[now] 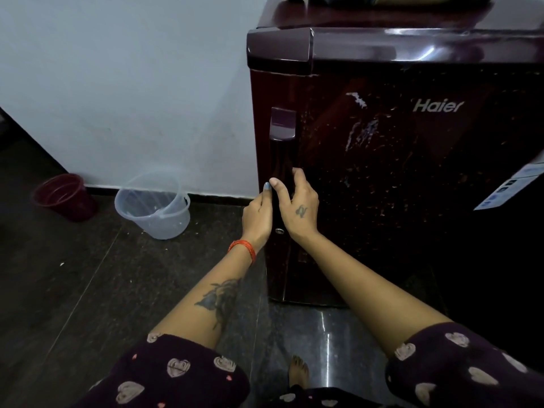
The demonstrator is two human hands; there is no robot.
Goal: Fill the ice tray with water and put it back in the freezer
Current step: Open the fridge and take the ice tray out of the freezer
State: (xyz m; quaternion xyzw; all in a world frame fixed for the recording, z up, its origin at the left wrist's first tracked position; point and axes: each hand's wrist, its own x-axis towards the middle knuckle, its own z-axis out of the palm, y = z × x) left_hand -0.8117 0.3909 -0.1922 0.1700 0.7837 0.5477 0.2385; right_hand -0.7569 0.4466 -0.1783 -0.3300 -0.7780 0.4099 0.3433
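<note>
A dark maroon single-door fridge point(397, 160) stands in front of me with its door closed. A long vertical door handle point(282, 160) runs down the door's left edge. My left hand point(259, 214) grips the handle from the left side, fingers hooked behind the door edge. My right hand point(298, 207) wraps the same handle from the right, thumb on the front. A small keyhole point(278, 230) sits just below both hands. No ice tray is in view.
A translucent plastic bucket point(153, 206) and a dark red bucket point(66, 197) stand on the dark floor against the pale wall point(117, 83), left of the fridge. A sticker point(512, 187) is on the door's right side. My bare foot point(298, 371) is below.
</note>
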